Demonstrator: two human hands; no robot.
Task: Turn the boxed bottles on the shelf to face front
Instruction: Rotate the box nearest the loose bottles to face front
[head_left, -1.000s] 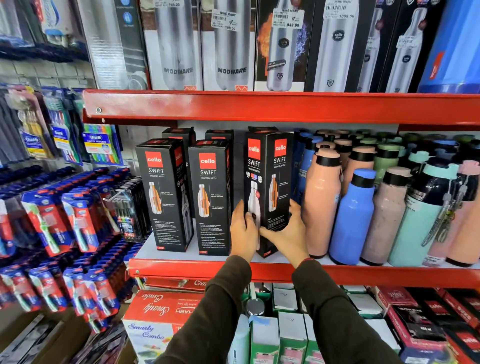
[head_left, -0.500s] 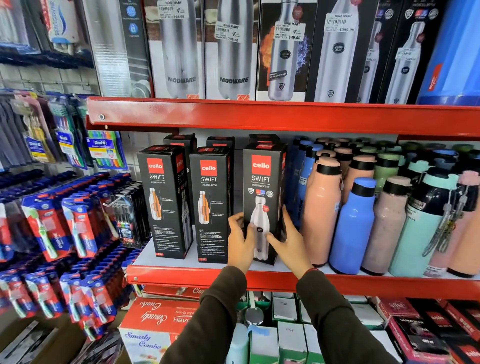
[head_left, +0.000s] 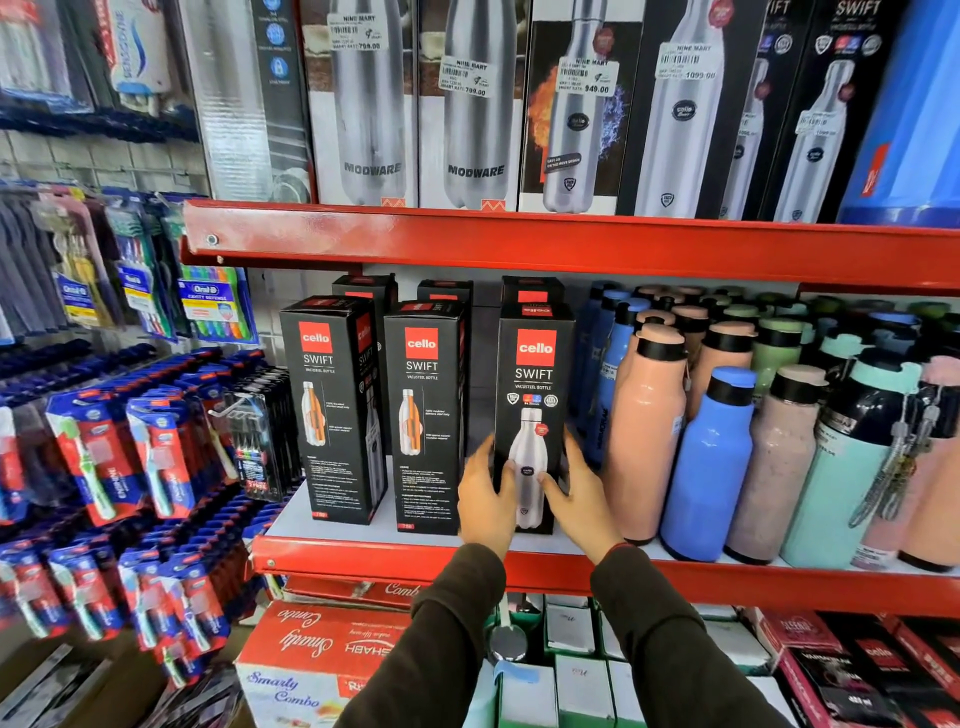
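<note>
Three black Cello Swift boxes stand in a row at the front of the red middle shelf (head_left: 363, 558). The right box (head_left: 532, 395) shows its front panel with a white bottle picture. My left hand (head_left: 485, 493) presses its lower left side and my right hand (head_left: 582, 496) presses its lower right side, so both hands clasp it. The middle box (head_left: 423, 415) and the left box (head_left: 332, 405) show panels with a cutaway bottle and small text. More black boxes (head_left: 530, 293) stand behind them, mostly hidden.
Loose bottles in peach (head_left: 644, 426), blue (head_left: 711, 462) and mint (head_left: 852, 467) crowd the shelf just right of the boxes. Big steel-bottle cartons (head_left: 467, 104) fill the upper shelf. Toothbrush packs (head_left: 156, 457) hang at left. Cartons (head_left: 322, 649) sit below.
The right box has turned from a corner-on view to its front panel facing me. My hands have slid down to its lower sides. The view has moved closer.
</note>
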